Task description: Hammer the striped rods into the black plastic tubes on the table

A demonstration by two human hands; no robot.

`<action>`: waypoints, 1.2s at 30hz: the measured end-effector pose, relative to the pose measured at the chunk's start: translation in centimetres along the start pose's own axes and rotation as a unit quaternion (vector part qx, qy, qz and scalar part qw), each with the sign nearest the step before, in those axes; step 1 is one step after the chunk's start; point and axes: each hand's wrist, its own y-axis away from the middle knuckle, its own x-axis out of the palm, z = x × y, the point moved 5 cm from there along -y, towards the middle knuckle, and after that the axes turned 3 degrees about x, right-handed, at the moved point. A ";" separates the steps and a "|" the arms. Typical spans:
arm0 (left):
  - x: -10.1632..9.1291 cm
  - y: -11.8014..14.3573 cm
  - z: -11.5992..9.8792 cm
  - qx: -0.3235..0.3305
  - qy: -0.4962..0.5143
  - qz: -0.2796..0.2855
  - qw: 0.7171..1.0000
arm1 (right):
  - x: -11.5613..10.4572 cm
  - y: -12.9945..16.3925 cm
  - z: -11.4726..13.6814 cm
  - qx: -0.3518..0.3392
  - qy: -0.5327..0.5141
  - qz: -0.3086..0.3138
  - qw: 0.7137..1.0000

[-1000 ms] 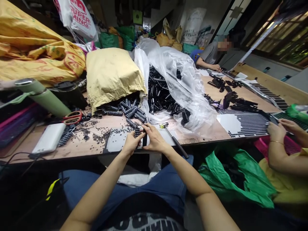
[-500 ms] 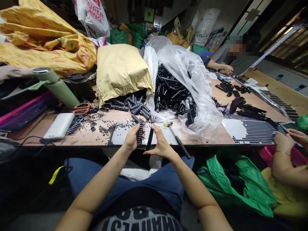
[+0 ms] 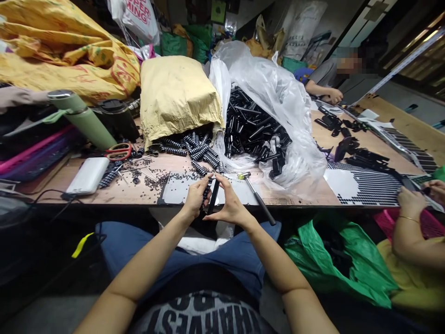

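While both hands meet at the near edge of the worktop (image 3: 114,192), I see my left hand (image 3: 195,197) with its fingers clamped on a black-and-white studded strip (image 3: 206,192). My right hand (image 3: 229,204) pinches a slim black rod (image 3: 213,198) just beside that strip. A small hammer (image 3: 255,197) lies close on the right. Behind, a clear bag (image 3: 278,93) spills black parts.
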 end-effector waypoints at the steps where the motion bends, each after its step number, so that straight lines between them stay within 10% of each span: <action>1: 0.0 0.0 -0.1 0.011 0.009 -0.010 1.000 | 0.1 0.0 0.0 -0.003 0.002 0.001 1.000; 17: 1.6 0.2 0.2 -0.111 -0.012 -0.018 0.994 | 1.2 0.6 -3.2 0.079 0.010 0.016 0.997; 22: 1.0 -1.4 1.8 0.009 -0.173 0.015 0.985 | 2.3 1.0 -5.5 0.136 0.061 -0.026 0.988; 28: 1.3 -2.5 4.2 0.260 -0.594 0.119 0.752 | 1.8 3.2 -9.0 0.210 0.180 -0.028 0.960; 31: 0.9 -2.6 4.9 0.294 -0.682 0.188 0.643 | -2.7 6.1 -10.9 0.341 0.344 -0.070 0.872; 34: 0.2 -2.5 4.5 0.330 -0.720 0.194 0.579 | -6.6 8.4 -11.6 0.449 0.450 -0.054 0.770; 36: -0.2 -2.4 4.3 0.345 -0.729 0.180 0.563 | -7.6 9.1 -11.2 0.473 0.438 -0.027 0.764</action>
